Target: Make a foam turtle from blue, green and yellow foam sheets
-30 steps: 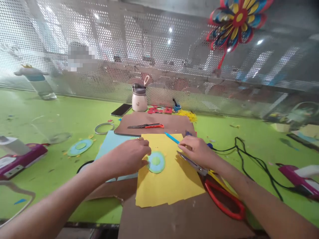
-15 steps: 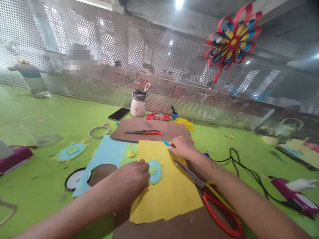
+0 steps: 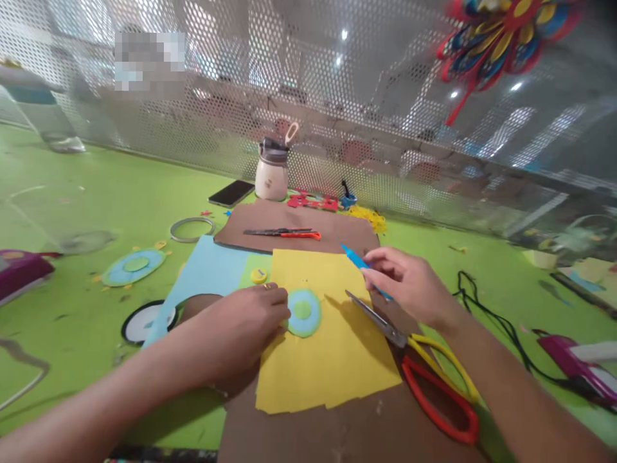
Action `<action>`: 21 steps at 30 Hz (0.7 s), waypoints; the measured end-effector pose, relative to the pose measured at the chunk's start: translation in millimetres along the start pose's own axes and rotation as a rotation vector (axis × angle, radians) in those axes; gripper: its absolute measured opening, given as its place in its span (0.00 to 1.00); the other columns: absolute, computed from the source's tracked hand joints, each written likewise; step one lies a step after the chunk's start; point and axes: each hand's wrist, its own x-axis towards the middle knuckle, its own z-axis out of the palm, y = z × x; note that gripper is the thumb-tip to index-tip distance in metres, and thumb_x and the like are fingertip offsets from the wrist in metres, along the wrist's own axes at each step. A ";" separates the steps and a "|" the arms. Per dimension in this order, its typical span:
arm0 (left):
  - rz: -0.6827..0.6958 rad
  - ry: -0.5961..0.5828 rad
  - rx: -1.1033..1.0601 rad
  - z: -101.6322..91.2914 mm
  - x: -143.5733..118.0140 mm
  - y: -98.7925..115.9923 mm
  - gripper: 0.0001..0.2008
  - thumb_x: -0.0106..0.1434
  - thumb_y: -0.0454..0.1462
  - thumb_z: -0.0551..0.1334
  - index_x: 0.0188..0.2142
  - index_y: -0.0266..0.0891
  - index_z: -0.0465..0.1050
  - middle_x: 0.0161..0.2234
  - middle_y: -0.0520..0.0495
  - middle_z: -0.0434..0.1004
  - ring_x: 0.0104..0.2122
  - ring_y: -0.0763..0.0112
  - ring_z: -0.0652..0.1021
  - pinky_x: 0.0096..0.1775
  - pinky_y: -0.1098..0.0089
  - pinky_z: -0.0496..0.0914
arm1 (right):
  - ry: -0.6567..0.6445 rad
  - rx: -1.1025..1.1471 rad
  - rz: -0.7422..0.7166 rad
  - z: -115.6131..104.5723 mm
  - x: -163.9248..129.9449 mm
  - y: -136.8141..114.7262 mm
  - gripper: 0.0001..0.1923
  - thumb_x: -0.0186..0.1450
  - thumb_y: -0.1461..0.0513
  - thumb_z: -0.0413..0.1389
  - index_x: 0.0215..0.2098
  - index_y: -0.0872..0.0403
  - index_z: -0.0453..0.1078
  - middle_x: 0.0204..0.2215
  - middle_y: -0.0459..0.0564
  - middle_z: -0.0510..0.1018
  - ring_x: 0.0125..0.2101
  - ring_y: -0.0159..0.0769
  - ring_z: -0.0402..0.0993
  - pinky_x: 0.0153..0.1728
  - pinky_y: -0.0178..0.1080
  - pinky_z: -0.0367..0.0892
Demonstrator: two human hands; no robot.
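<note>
A lime-green desk [image 3: 96, 212] runs to a perforated metal screen. The left hand [image 3: 241, 325], fingers curled, presses the blue-and-green paper disc [image 3: 303, 313] onto the yellow sheet [image 3: 328, 360]. At three o'clock from the disc, the right hand [image 3: 409, 286] has lifted the blue pen [image 3: 354, 257] it reached for moments ago, pinching it above the scissors [image 3: 414, 354].
</note>
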 end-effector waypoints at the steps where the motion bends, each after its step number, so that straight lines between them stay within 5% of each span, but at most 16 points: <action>1: -0.016 -0.013 -0.034 -2.4 0.3 -0.8 0.09 0.61 0.28 0.55 0.26 0.40 0.67 0.30 0.47 0.70 0.29 0.67 0.72 0.28 0.68 0.63 | 0.019 0.083 0.006 -2.5 -11.4 -3.9 0.11 0.64 0.59 0.55 0.46 0.52 0.67 0.22 0.44 0.74 0.24 0.33 0.72 0.29 0.35 0.68; 4: -0.048 -0.061 -0.088 -6.5 1.2 -2.7 0.10 0.62 0.30 0.54 0.26 0.40 0.67 0.31 0.48 0.69 0.28 0.68 0.71 0.28 0.69 0.63 | -0.073 0.310 0.046 -3.5 -35.9 -7.5 0.16 0.65 0.60 0.56 0.51 0.47 0.69 0.22 0.43 0.72 0.22 0.30 0.69 0.25 0.33 0.66; 9: -0.047 -0.058 -0.114 -0.5 1.9 -4.8 0.11 0.65 0.32 0.52 0.27 0.41 0.68 0.31 0.48 0.69 0.30 0.67 0.71 0.31 0.68 0.64 | -0.229 0.510 0.070 4.7 -47.2 5.0 0.09 0.65 0.60 0.56 0.42 0.45 0.77 0.28 0.45 0.73 0.24 0.28 0.69 0.26 0.32 0.66; 14: -0.026 -0.090 -0.115 1.2 2.2 -2.9 0.10 0.66 0.35 0.52 0.30 0.41 0.70 0.35 0.44 0.69 0.34 0.63 0.71 0.33 0.65 0.65 | -0.206 0.640 0.160 13.8 -50.0 14.5 0.09 0.62 0.60 0.60 0.42 0.48 0.77 0.32 0.48 0.75 0.26 0.30 0.70 0.29 0.35 0.66; 21: 0.004 -0.106 -0.115 -1.0 1.0 10.2 0.08 0.65 0.38 0.54 0.34 0.43 0.71 0.35 0.44 0.69 0.36 0.59 0.70 0.35 0.62 0.64 | -0.089 0.611 0.175 26.1 -49.2 13.5 0.08 0.63 0.59 0.59 0.40 0.51 0.76 0.21 0.45 0.73 0.23 0.32 0.68 0.25 0.36 0.64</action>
